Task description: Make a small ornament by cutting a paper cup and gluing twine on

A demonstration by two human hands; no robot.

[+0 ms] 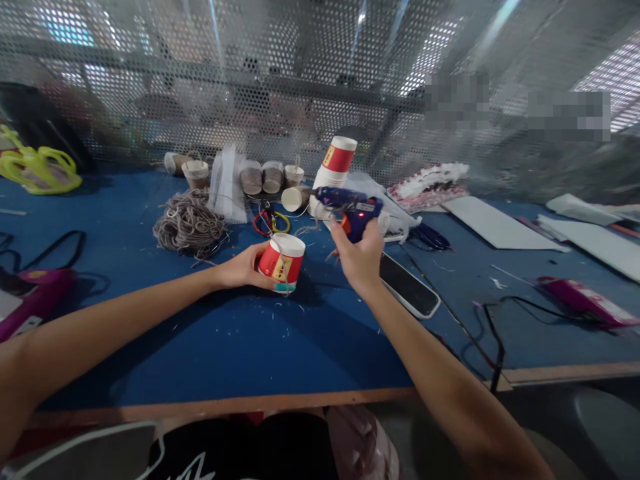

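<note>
A person's two bare hands work at the middle of a table: the left hand (246, 267) curls around one red-and-white paper cup with a yellow label (281, 265), a thin strand running down its side, while the right hand (364, 257) grips one dark-blue glue gun with an orange trigger (361, 219), its small red light lit. The cup sits left of the gun, well apart from it.

Just beyond are one bundle of grey-brown twine (187, 223), six small brown-and-white cup shapes (273, 177), one leaning stack of paper cups (340, 158) and one pair of red and yellow loop handles (280, 222). One black-screened phone (407, 285) lies near the right forearm. Farther out are two flat white boards (503, 223), two magenta devices (583, 300), one at each side, and one bright yellow openwork object (43, 172).

The blue-topped table (225, 360), dotted with pale scraps, has a brown front edge; a perforated grey panel (280, 87) rises behind.
</note>
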